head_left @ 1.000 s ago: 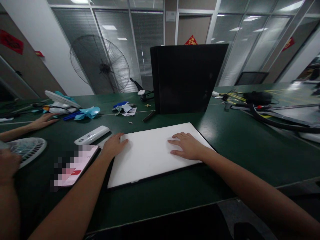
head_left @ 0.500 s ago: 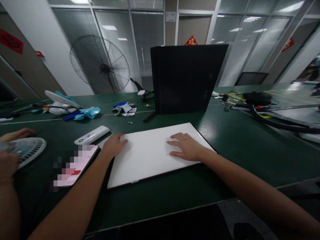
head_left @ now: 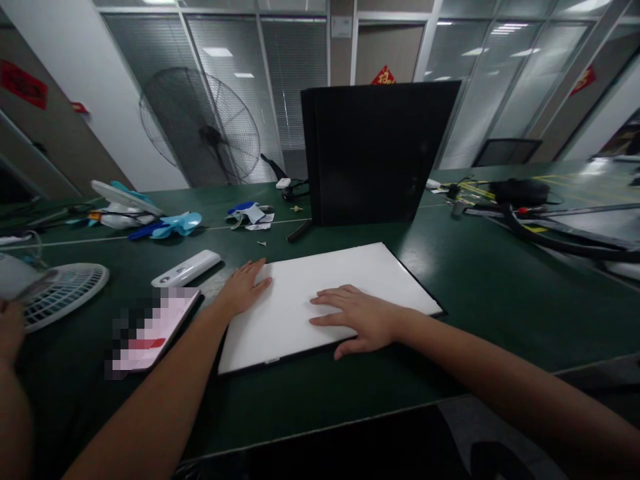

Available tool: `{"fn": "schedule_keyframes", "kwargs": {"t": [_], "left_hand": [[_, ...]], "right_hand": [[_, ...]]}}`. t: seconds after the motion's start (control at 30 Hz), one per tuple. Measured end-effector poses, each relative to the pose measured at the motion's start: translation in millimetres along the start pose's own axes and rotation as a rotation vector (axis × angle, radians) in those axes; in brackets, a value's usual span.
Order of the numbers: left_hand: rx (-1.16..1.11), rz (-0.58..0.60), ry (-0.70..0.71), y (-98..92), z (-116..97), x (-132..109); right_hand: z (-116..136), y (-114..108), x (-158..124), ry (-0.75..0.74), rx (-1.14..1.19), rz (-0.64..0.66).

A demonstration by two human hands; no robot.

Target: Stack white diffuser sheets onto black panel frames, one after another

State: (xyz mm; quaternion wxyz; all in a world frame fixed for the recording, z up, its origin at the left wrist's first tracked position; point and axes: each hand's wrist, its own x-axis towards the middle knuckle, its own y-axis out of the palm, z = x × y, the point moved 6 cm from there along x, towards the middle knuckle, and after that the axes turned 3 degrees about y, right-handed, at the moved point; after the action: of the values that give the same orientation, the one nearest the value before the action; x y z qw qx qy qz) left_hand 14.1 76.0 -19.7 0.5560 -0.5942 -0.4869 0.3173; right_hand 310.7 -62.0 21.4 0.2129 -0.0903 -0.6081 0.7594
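A flat white panel with a thin black edge [head_left: 350, 277] lies on the green table [head_left: 500, 293] in front of me. My left hand [head_left: 243, 288] rests open at the panel's left edge, fingers stretched onto its corner. My right hand [head_left: 356, 318] lies flat and open on the panel near its front edge, thumb hanging over the rim. Neither hand holds anything.
A black upright board [head_left: 375, 153] stands behind the panel. Left of it lie a phone [head_left: 150, 330], a white remote-like bar [head_left: 186, 268] and a white fan grille [head_left: 60, 293]. Another person's hand [head_left: 10, 327] is at the far left. Cables and tools [head_left: 525, 200] lie at right.
My right hand has slid toward me and leftward to the panel's front edge. My left hand has shifted slightly forward. The other person's hand by the fan grille has pulled back.
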Motion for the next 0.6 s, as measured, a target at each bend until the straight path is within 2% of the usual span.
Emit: {"fn": "schedule_keyframes", "kwargs": {"t": [0.1, 0.27, 0.37, 0.5, 0.6], "left_hand": [[-0.001, 0.014, 0.039, -1.0, -4, 2], [-0.045, -0.028, 0.070, -4.9, -4, 4], [-0.082, -0.045, 0.055, -5.5, -1, 4], [-0.154, -0.054, 0.024, -7.3, 0, 3], [-0.265, -0.055, -0.075, -9.2, 5, 3]], "right_hand": [[2, -1, 1, -0.033, -0.033, -0.020], [12, -7, 2, -0.130, -0.154, -0.085], [27, -13, 1, -0.243, -0.283, -0.181], [51, -18, -3, -0.422, -0.451, -0.375], [60, -19, -6, -0.475, -0.526, -0.483]]}}
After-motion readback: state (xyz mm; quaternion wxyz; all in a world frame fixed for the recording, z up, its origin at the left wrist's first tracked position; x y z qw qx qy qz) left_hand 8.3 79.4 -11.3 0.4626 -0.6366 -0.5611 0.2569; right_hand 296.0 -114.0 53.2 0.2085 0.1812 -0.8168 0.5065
